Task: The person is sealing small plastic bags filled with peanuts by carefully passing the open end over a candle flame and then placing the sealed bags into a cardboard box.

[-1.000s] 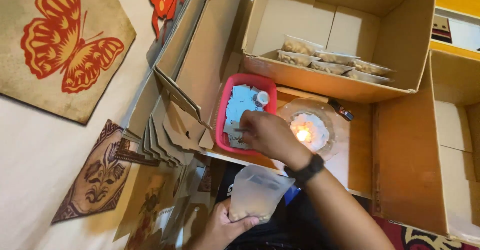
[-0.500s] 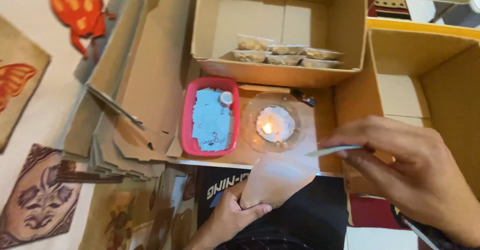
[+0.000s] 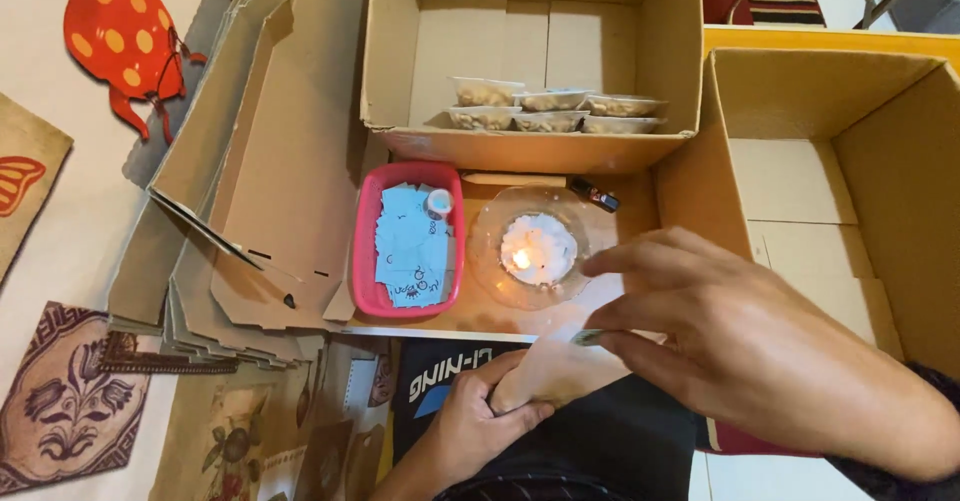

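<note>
Translucent plastic makes up the small pouch that the left hand holds from below, its grip pressed together around the pouch's lower end, thumb across the front. The pouch stands roughly upright, its mouth pointing up toward the right hand. That hand hovers just above and to the right of the left grip, its thumb and fingers pinching a thin paper slip at the pouch's open top; the slip's free end touches or nearly touches the pouch mouth, and which of the two cannot be told.

Beyond the two grips lies a low wooden counter. Straight ahead of the pinched slip on it sits a clear glass dish holding a lit candle. Left of the dish, and up-left of the left grip, a pink tray holds pale blue paper slips and a small white cap. Farther ahead stands an open cardboard box with filled pouches lined up inside. A second open box sits behind the right hand. Flattened cardboard sheets lean well to the left.
</note>
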